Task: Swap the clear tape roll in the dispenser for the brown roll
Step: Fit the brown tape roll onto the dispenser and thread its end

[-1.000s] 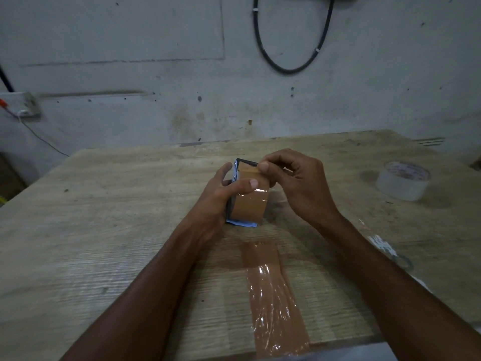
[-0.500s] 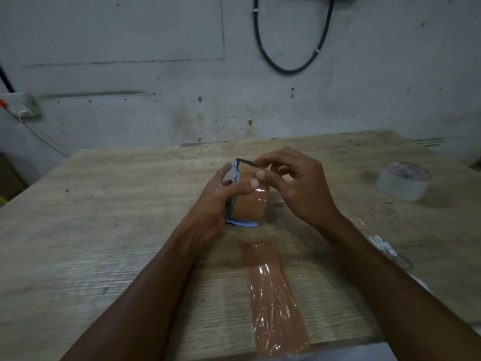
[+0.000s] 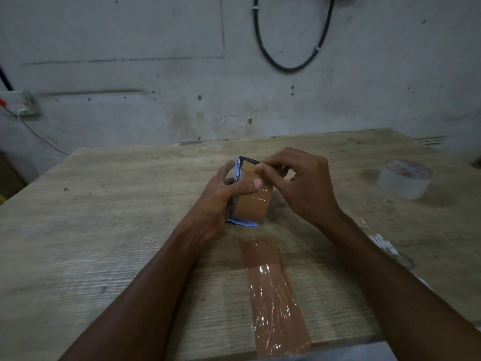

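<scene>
The blue metal dispenser (image 3: 238,171) stands upright in the middle of the wooden table (image 3: 109,230), with the brown roll (image 3: 251,207) seated in it. My left hand (image 3: 223,194) grips the dispenser from the left, thumb pressed across the brown tape. My right hand (image 3: 296,183) sits at the dispenser's top right, its fingertips pinched on the brown tape near the black cutter edge. The clear tape roll (image 3: 404,178) lies flat on the table at the far right, apart from both hands.
A strip of brown tape (image 3: 273,298) is stuck to the table, running from below the dispenser to the near edge. Scraps of tape lie under my right forearm (image 3: 385,246). A wall with a black cable loop (image 3: 291,66) stands behind the table.
My right hand's fingers have shifted slightly on the tape at the dispenser's top, from the front face up towards the cutter edge. The left hand and dispenser have stayed put.
</scene>
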